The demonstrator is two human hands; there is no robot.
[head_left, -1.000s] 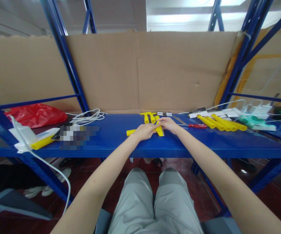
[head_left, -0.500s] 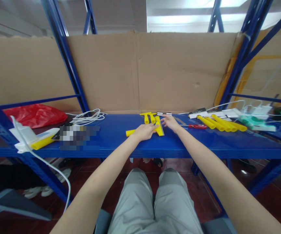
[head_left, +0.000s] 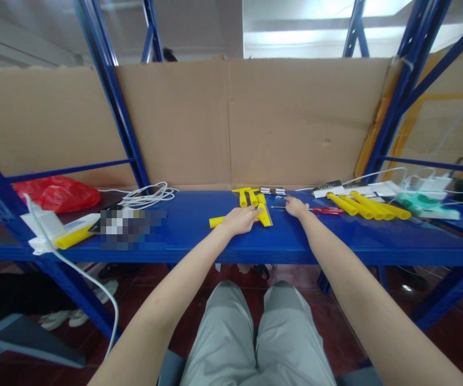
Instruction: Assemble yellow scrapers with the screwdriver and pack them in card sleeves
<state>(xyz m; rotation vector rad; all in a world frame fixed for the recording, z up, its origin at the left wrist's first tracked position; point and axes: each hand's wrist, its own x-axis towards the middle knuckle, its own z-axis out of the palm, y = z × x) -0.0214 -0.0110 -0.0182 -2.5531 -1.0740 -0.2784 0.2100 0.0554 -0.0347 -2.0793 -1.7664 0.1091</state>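
Observation:
My left hand (head_left: 241, 220) is closed around a yellow scraper lying on the blue shelf top. The scraper's head (head_left: 264, 216), with a thin metal edge on its right side, shows past my fingertips. Its round handle end (head_left: 216, 221) sticks out to the left. My right hand (head_left: 296, 206) rests over the shaft of a red-handled screwdriver (head_left: 328, 210), fingers drawn together near some tiny pale pieces (head_left: 278, 197). Whatever those fingers hold, if anything, is hidden. Two yellow T-shaped scrapers (head_left: 246, 197) lie just behind my left hand, with another yellow part beside them.
Dark-and-silver strips (head_left: 272, 191) lie at the back. Several yellow handles (head_left: 370, 208) are at right, near a green-and-white packet (head_left: 426, 205) and white cables. At left are coiled white cable (head_left: 149, 195), red plastic bag (head_left: 58, 193) and power strip (head_left: 46, 228). Cardboard (head_left: 231, 123) walls the back.
My right hand has moved right, away from the scraper's metal edge, and its fingers have drawn closer together. The left hand keeps its hold on the scraper. The view has shifted slightly.

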